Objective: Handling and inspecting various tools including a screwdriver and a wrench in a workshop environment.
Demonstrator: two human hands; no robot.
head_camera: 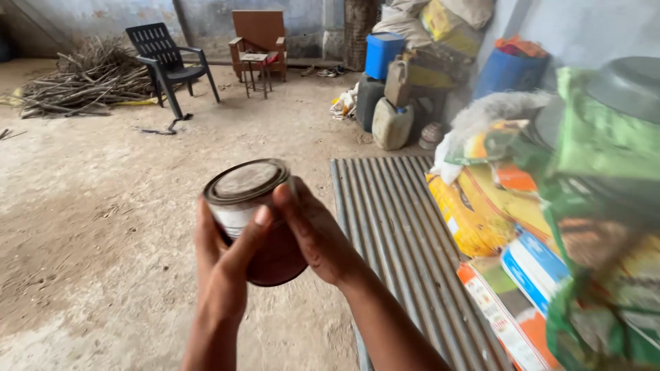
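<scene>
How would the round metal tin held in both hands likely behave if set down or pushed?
The metal tin looks rigid, so it should not flex. Its cylindrical wall suggests it would roll if laid sideways. The dusty lid may feel gritty rather than slippery.

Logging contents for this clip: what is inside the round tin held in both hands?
Nothing inside shows. The tin is closed by a dusty lid; left hand and right hand wrap its dark body.

Both hands, left [221, 264] and right [313, 233], raised together, fingers curled.
</scene>
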